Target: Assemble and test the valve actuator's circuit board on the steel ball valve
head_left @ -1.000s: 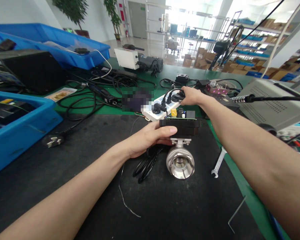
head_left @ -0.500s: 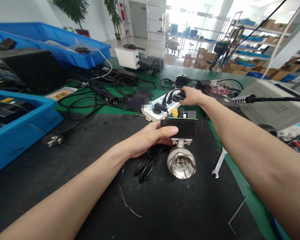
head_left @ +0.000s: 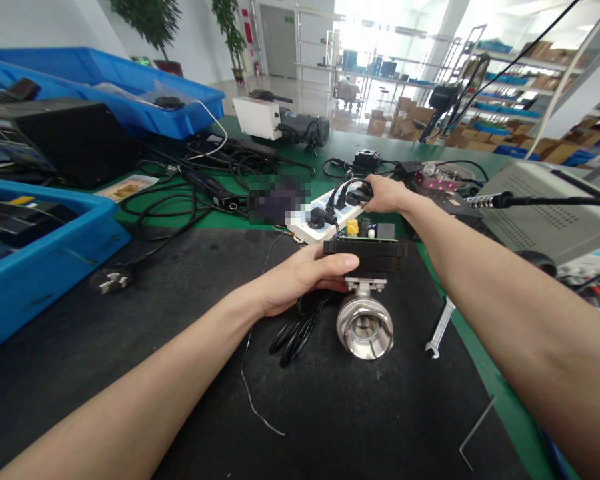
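My left hand is closed around the black housing of a motorised ball valve, thumb across its front. The housing's top is uncovered, showing a circuit board with a yellow part and other components. Below hangs the shiny metal valve body, its round opening facing me. Farther back, my right hand is closed at the far end of a white power strip, around a black plug. Its fingertips are partly hidden. Other black plugs sit in the strip. A coiled black cable lies beside the valve.
An open-end wrench and a hex key lie on the right of the black mat. A thin wire and a loose plug lie leftward. Blue bins stand left, a grey metal box right.
The view has shifted very slightly. Both hands keep their places on the valve's housing and at the power strip.
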Demonstrator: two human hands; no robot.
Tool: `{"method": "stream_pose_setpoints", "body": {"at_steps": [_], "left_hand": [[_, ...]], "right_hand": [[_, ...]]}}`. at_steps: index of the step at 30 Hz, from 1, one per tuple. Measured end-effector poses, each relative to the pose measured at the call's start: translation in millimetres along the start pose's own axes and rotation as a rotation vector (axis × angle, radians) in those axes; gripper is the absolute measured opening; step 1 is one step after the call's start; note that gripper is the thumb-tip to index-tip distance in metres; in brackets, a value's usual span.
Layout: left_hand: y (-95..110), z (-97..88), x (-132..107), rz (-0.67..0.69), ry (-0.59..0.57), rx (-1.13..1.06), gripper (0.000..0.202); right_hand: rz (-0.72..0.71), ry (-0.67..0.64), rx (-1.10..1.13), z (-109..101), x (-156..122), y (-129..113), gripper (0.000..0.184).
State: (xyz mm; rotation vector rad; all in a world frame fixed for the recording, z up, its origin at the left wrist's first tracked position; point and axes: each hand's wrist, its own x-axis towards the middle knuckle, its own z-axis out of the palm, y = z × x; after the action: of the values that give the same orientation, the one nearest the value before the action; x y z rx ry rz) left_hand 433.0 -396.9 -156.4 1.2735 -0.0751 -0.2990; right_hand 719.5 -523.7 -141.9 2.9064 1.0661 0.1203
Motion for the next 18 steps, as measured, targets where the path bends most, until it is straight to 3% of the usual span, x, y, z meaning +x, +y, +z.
{"method": "stream_pose_setpoints", "body": {"at_steps": [18], "left_hand": [[-0.7, -0.8, 0.3, 0.009, 0.002, -0.002, 0.056]], "right_hand": [[-0.009, 0.01, 0.009, 2.1, -0.9, 0.6, 0.045]]}}
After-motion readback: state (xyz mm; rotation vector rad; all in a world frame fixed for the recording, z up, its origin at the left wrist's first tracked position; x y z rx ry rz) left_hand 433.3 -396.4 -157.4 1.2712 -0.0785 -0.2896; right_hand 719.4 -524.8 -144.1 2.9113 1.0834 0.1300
